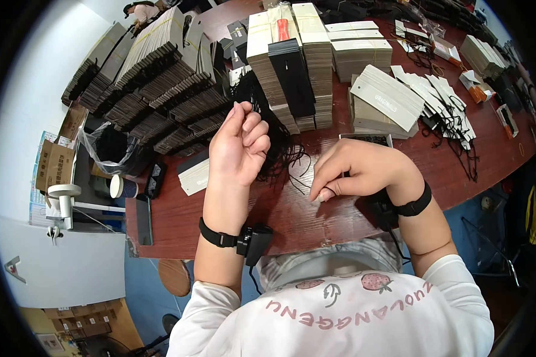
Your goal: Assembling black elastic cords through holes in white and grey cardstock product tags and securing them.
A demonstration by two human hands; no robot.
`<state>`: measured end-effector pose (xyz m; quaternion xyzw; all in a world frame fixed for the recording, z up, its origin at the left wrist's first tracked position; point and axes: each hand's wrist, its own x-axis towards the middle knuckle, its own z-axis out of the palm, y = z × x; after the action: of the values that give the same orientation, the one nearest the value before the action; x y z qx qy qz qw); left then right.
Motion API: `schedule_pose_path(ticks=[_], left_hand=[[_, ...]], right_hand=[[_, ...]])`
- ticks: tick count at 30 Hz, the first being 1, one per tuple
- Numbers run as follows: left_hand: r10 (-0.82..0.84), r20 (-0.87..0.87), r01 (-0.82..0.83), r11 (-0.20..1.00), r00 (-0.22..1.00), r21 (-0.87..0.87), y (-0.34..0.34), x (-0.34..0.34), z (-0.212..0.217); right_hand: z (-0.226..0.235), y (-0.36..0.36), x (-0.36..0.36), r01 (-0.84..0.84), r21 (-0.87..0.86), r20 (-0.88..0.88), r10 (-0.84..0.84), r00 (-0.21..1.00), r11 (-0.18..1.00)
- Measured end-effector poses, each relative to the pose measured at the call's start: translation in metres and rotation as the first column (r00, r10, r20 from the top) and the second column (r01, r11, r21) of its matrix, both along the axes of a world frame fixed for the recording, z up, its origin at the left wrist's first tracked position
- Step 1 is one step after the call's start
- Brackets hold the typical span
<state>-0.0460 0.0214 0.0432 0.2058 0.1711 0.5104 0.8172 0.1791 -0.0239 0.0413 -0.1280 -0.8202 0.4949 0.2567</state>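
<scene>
Both hands work above the dark red table (315, 220), just in front of a loose bundle of black strings (277, 149). The left hand (239, 146) is raised, fingers curled, thumb and forefinger pinched together on strands pulled from that bundle; the right hand (354, 169), just right of the bundle, presses thumb and fingertips closed low near the tabletop, on what I cannot tell

Left hand (239, 146) raised, fingers curled; right hand (354, 169) lowered, fingertips pinched
</scene>
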Motion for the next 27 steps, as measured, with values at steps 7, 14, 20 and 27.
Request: schedule_pose_path(ticks=[7,14,20,27], left_hand=[[-0.047,-0.451,0.116,0.985,0.891,0.127,-0.027,0.027,0.012],[0.038,-0.484,0.018,0.994,0.874,0.111,-0.036,0.049,0.013],[-0.026,-0.571,0.087,0.993,0.82,0.08,-0.032,0.057,0.003],[0.223,-0.726,0.04,0.945,0.65,0.325,-0.031,0.066,-0.006]], right_hand=[[0.001,0.015,0.013,0.292,-0.493,-0.263,-0.46,0.848,0.82],[0.0,0.014,0.011,0.251,-0.634,-0.306,-0.535,0.788,0.732],[0.001,0.013,0.009,0.514,-0.311,0.034,-0.53,0.847,0.8],[-0.005,0.011,0.007,0.664,0.234,0.081,-0.695,0.715,0.71]])
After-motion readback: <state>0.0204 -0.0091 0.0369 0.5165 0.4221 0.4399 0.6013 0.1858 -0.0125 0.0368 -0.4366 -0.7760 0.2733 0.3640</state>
